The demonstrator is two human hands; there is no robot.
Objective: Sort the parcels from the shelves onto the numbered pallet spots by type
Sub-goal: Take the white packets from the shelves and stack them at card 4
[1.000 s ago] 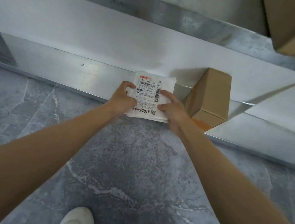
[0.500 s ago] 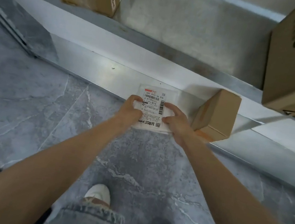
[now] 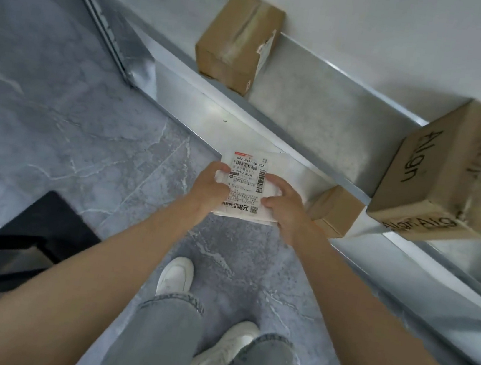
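Note:
A flat white soft parcel [image 3: 246, 183] with a printed shipping label is held in front of me above the grey floor. My left hand [image 3: 211, 186] grips its left edge and my right hand [image 3: 285, 205] grips its right edge. Just right of it, a small brown cardboard box [image 3: 336, 209] sits on the lowest metal shelf [image 3: 405, 276]. On the shelf above stand a taped brown box [image 3: 237, 42] and a larger brown box with dark lettering [image 3: 441, 176].
The metal shelf rack [image 3: 321, 107] runs diagonally from upper left to lower right. A black frame [image 3: 16, 250] stands on the marbled grey floor [image 3: 55, 125] at my left. My jeans and white shoes [image 3: 175, 275] are below the hands.
The parcel has come away from the low shelf, still held in both hands. The view has pulled back and up, bringing the upper-shelf boxes, my legs and the black frame into sight.

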